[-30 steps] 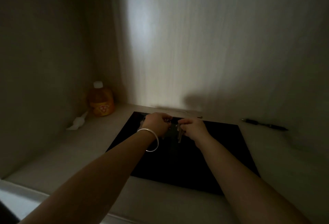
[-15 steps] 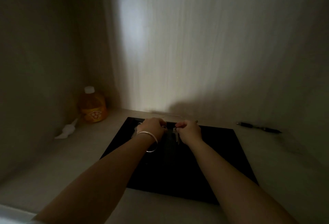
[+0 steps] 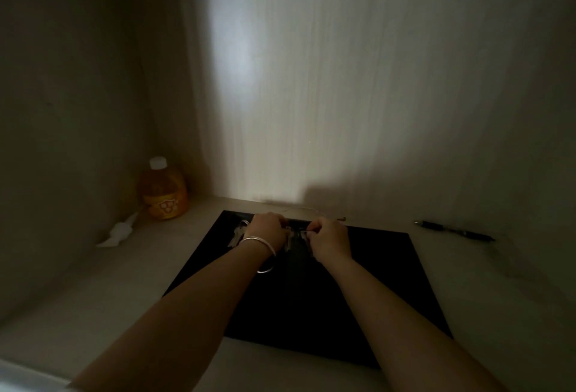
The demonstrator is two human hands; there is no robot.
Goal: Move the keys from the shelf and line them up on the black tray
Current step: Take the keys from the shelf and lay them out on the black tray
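A black tray (image 3: 374, 282) lies flat on the pale shelf inside a dim cabinet. A small bunch of silver keys (image 3: 237, 234) rests near the tray's far left corner. My left hand (image 3: 268, 231), with a silver bangle on the wrist, and my right hand (image 3: 331, 240) are side by side over the tray's far edge. Both pinch another set of keys (image 3: 290, 239) that hangs between them, touching the tray. Most of that set is hidden by my fingers.
An orange juice bottle (image 3: 163, 190) with a white cap stands in the back left corner, with a small white object (image 3: 120, 231) beside it. A dark pen (image 3: 455, 231) lies on the shelf right of the tray. A thin cord (image 3: 307, 208) runs behind the tray.
My view has tilted, so the hands sit lower in frame. Both hands stay at the tray's far edge on the keys, fingers shifting slightly.
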